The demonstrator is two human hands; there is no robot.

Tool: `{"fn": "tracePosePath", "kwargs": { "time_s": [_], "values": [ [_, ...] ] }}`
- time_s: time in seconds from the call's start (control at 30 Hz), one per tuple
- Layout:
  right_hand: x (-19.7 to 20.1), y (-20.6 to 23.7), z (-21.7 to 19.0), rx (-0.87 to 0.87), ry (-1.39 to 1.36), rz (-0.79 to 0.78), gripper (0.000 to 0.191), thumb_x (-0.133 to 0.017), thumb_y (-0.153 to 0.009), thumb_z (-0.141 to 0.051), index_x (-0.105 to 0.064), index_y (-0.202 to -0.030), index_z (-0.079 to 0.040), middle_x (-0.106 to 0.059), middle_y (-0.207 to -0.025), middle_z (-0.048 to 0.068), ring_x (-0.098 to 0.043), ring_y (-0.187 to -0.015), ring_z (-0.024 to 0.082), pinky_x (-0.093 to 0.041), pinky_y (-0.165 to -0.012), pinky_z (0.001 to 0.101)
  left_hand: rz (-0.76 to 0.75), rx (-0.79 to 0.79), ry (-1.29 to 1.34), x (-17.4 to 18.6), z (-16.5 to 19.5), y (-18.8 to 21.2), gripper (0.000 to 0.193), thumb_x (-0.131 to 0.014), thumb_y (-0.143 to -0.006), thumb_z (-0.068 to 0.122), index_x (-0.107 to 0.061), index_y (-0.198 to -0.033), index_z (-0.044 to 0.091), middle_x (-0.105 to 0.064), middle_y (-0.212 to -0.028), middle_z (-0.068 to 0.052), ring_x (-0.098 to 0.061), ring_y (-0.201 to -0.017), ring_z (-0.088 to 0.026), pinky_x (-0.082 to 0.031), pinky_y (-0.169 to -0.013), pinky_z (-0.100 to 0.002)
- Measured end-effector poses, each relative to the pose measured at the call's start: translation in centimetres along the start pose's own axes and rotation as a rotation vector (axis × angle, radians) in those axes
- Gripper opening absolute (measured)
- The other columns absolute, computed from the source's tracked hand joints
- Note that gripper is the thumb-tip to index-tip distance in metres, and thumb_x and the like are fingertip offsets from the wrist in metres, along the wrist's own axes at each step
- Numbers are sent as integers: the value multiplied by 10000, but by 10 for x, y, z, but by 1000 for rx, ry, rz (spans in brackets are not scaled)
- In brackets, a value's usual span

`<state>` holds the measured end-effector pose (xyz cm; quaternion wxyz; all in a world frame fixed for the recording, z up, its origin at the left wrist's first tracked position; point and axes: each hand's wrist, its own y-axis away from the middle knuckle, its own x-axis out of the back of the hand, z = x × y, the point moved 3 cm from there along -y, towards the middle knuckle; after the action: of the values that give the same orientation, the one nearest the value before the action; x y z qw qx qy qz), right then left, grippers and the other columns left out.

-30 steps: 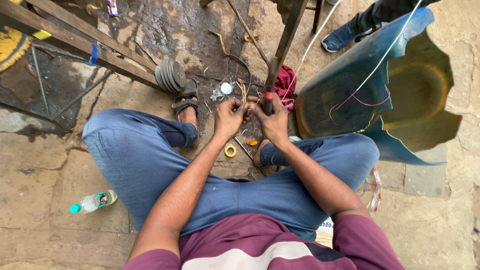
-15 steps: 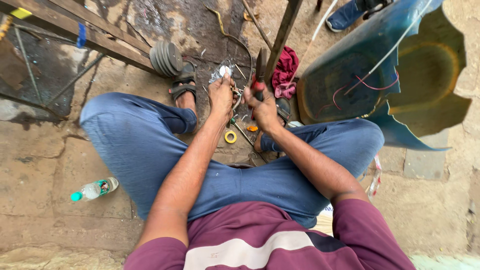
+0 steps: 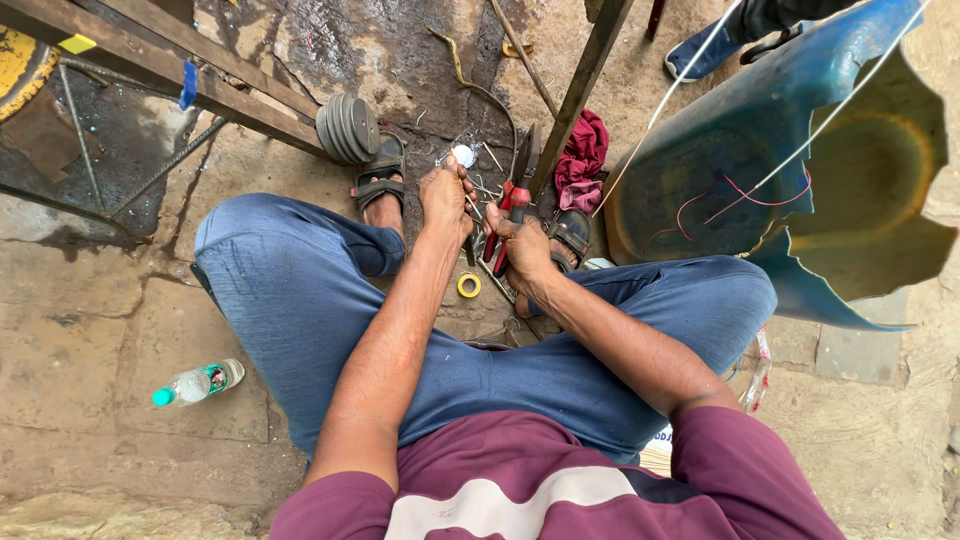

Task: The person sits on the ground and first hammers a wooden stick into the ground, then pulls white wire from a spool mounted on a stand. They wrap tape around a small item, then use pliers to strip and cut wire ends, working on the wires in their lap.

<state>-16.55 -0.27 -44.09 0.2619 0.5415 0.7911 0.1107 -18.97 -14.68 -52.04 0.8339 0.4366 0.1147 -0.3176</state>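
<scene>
I squat over a stone floor in blue jeans and sandals. My right hand (image 3: 522, 250) is closed around red-handled pliers (image 3: 512, 205), whose dark jaws point away from me. My left hand (image 3: 447, 198) pinches thin wires (image 3: 478, 190) right beside the pliers, close to a small round white part (image 3: 463, 155). A yellow tape roll (image 3: 468, 285) lies on the floor between my feet, just below both hands.
A broken blue plastic drum (image 3: 800, 170) with loose wires stands at the right. A red rag (image 3: 585, 155) hangs by a slanted metal bar (image 3: 585, 80). Grey stacked discs (image 3: 348, 128) sit beside my left foot. A plastic bottle (image 3: 197, 384) lies at the left. Another person's blue shoe (image 3: 705, 50) is at the top.
My view has tipped down and forward. Both hands reached a little farther out, and the pliers now stand more upright in my right hand.
</scene>
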Motion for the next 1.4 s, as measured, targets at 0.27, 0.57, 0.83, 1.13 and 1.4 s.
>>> {"fn": "tracePosePath", "kwargs": {
  "time_s": [0.27,0.57,0.83,1.13,1.4],
  "values": [
    [-5,14,4,-17,6,-20,191,-690,-988,-226,-681,-922,-47,-615,-787,-13,-517,-740,85,-391,-706,248,13,25,60,1,4,3,377,-611,-1021,297,-546,-716,86,-483,-531,-27,-422,-403,-143,-331,-381,-282],
    [-5,14,9,44,35,-48,192,-672,-1021,-210,-664,-976,-23,-612,-803,-9,-531,-769,97,-407,-732,260,-53,-211,-54,-1,14,-3,373,-601,-1033,292,-575,-728,79,-528,-564,-27,-477,-453,-127,-396,-412,-288],
    [-7,16,6,71,-20,-122,182,-683,-988,-214,-635,-1072,-60,-583,-789,-14,-525,-759,106,-408,-744,284,-54,70,134,-9,16,-8,306,-546,-1011,248,-529,-732,123,-403,-537,8,-316,-390,-135,-291,-390,-315],
    [20,7,-44,227,338,13,265,-659,-1006,-330,-704,-962,-73,-680,-878,-9,-596,-860,89,-451,-841,268,-442,42,287,-24,46,14,335,-526,-1068,339,-514,-829,103,-439,-642,-3,-456,-595,-174,-418,-582,-360],
    [18,18,-76,700,15,75,345,-732,-1017,-208,-535,-1259,-58,-659,-1012,32,-659,-948,151,-525,-955,345,-352,-191,652,-28,78,21,200,-575,-1071,180,-550,-878,133,-491,-731,22,-466,-605,-96,-424,-575,-275]
  ]
}}
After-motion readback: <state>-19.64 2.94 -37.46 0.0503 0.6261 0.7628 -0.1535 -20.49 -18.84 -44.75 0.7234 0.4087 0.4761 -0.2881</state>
